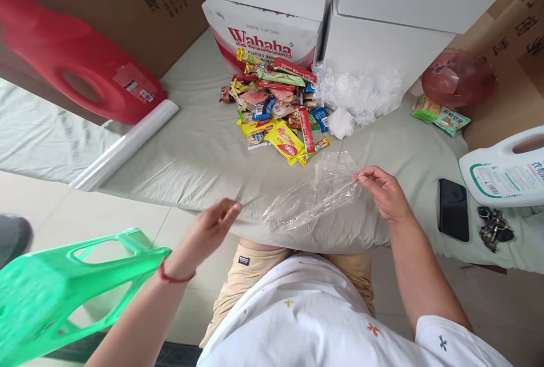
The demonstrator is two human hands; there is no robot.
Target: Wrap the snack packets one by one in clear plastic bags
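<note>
My right hand [385, 191] pinches the corner of a clear plastic bag [314, 197] between thumb and fingers. The thin, crumpled bag stretches leftward over the front of the grey-green sheet. Apart from its left end, my left hand [216, 222] hovers with thumb and index finger pressed together; whether anything tiny is between them cannot be seen. Beyond the bag lies a heap of wrapped snacks [276, 106], with yellow, red, blue and green packets. A yellow snack packet [285, 141] is at its front. Crumpled clear plastic bags [361, 92] touch the heap's right side.
White boxes [263, 35] stand behind the snacks. On the left are a red jug [89, 67], a plastic roll [127, 143] and a green stool [85, 287]. On the right lie a phone [453, 209], keys [495, 228], a white bottle [505, 171] and a red bag [459, 78].
</note>
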